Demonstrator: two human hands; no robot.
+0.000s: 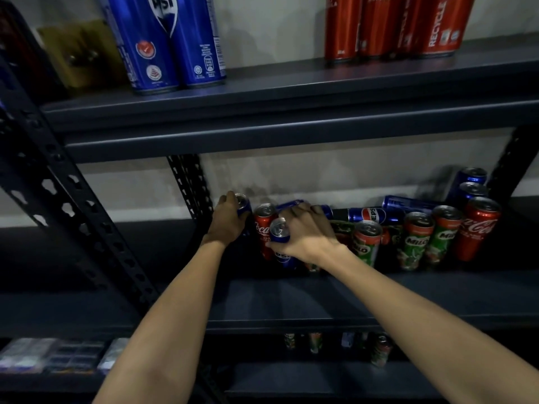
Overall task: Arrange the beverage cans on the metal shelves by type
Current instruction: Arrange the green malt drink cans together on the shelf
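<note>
Head view: on the middle shelf (291, 298) our left hand (229, 220) wraps a blue can (244, 207) while our right hand (303, 231) curls its fingers round another Pepsi can (280, 228) (lift straight up, we judge, sparing the crowded neighbours).

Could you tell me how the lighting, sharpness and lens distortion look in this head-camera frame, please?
Head view: the upper shelf is lit best; the middle shelf sits dim in its shadow, though labels on the Milo cans stay readable. Left hand and right hand are fairly sharp. The bottom-left packs are blurred, and the wide angle slants the left upright.
</note>
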